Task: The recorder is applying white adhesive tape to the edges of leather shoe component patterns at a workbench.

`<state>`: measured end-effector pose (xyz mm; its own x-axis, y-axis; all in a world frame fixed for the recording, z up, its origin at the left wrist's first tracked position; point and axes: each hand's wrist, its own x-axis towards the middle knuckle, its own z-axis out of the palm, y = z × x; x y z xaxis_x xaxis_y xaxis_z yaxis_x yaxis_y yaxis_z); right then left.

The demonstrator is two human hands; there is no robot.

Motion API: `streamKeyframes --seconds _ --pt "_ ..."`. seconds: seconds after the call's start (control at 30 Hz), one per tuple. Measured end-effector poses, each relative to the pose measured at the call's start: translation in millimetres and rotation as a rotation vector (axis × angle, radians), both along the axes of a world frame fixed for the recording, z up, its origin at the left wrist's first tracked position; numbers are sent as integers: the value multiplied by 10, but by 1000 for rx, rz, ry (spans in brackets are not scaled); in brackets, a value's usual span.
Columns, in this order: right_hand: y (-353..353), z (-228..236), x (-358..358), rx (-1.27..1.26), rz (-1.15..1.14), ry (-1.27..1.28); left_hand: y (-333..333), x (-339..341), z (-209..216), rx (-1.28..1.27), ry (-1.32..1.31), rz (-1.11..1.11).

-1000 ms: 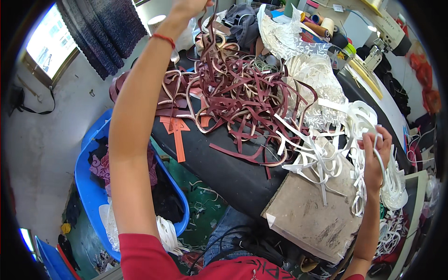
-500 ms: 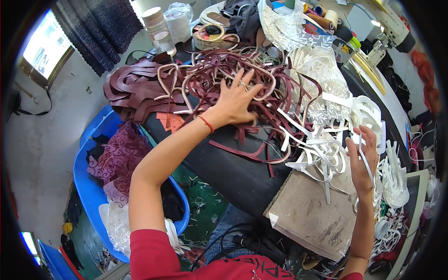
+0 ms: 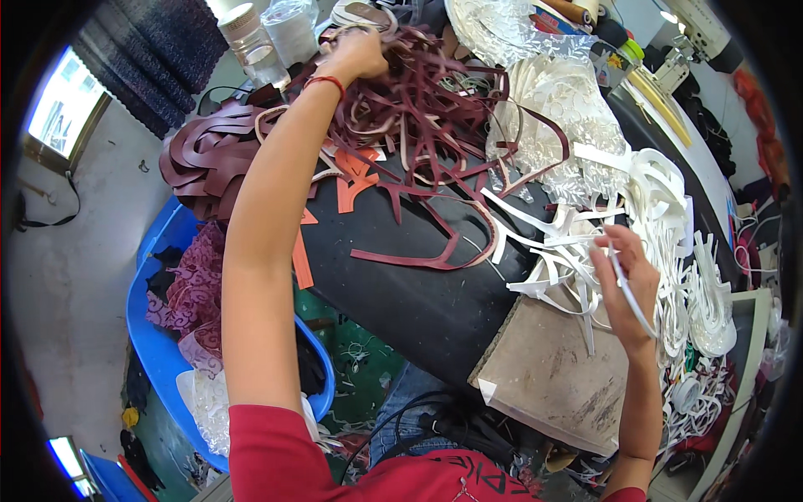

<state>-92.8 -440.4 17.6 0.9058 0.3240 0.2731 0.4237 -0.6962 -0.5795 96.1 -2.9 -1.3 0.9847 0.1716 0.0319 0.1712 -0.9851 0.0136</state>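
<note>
Left hand (image 3: 358,54) among maroon strips (image 3: 418,109) toward the table (image 3: 385,309)'s far edge, can't tell its grip; right hand (image 3: 638,269) curls round a white strip (image 3: 630,299), probably against slipping

Dark red strips (image 3: 410,100): long, flat, thin bands in one big messy heap, with pale edges showing on some.
Where the heap sits: on the black table (image 3: 393,297), closer to its far edge than its near edge.
How they lie: looped, bent and crossed over each other.
Back left of the heap: the left hand (image 3: 358,54) touches it; the fingertips are hidden.
Front strip (image 3: 401,258): one dark red piece sticks out flat toward the table's near edge.
Side strip (image 3: 566,146): another bends out toward the table's right edge.
Thin white strip (image 3: 627,294): narrow and curved, held in the right hand (image 3: 640,280), slanting down toward the wrist.
</note>
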Motion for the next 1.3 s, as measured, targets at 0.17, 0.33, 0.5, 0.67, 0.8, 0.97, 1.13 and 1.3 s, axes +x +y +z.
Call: streamKeyframes --seconds 0.17,0.33,0.5,0.67,0.8,0.97,1.13,1.3 --pt "477 -152 109 -58 226 64 -166 -811 140 -90 -342 -258" --pt "1101 -555 531 -116 448 -118 -1173 -1851 -498 -320 -488 -535" --pt "1630 -406 947 36 350 -167 -1308 -1735 -727 -374 -432 -225" --pt "1646 428 1665 279 263 -535 -475 -593 59 34 -838 -110" --pt "924 790 1080 184 261 -331 -108 -787 475 -9 -704 -71" --pt "-384 36 263 40 -92 -30 -748 -1456 92 -193 -753 -458" --pt "-893 -176 -396 60 -324 47 -2216 -2310 -429 -573 -378 -829" --pt "-704 -446 -605 -122 -251 38 -3106 -2231 -566 -281 -696 -814"
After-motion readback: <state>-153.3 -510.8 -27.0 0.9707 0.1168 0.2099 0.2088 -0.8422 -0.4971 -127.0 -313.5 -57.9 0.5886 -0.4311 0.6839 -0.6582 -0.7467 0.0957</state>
